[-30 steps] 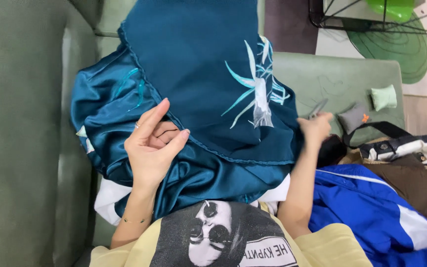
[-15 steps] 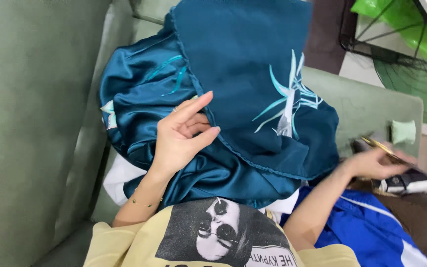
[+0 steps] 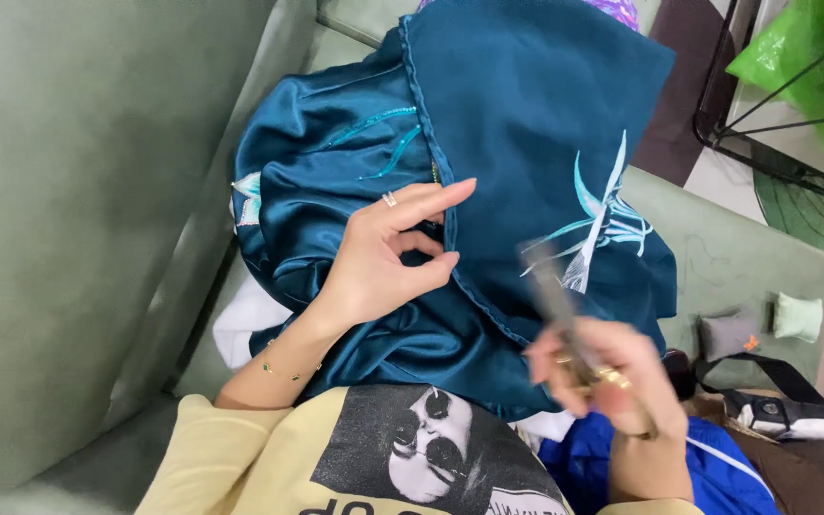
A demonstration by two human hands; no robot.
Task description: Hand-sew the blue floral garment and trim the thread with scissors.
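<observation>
A teal satin garment (image 3: pixel 526 124) with pale blue embroidered leaves lies over my lap on a green sofa. My left hand (image 3: pixel 388 253), wearing a ring, rests on it and pinches the corded edge between thumb and fingers. My right hand (image 3: pixel 603 367) is blurred low at the right, above the fabric's lower edge. It holds a pair of small scissors (image 3: pixel 555 296) with gold handles, blades pointing up toward the embroidery.
The green sofa (image 3: pixel 78 191) fills the left, its arm (image 3: pixel 746 257) at the right with two small pincushions (image 3: pixel 765 324). A blue garment (image 3: pixel 708 472) and a black strapped bag (image 3: pixel 793 410) lie lower right. A black wire rack with green plastic (image 3: pixel 803 76) stands upper right.
My right hand came back from the sofa arm at the right, carrying the scissors to the garment. The left hand kept its pinch on the edge. The view shifted.
</observation>
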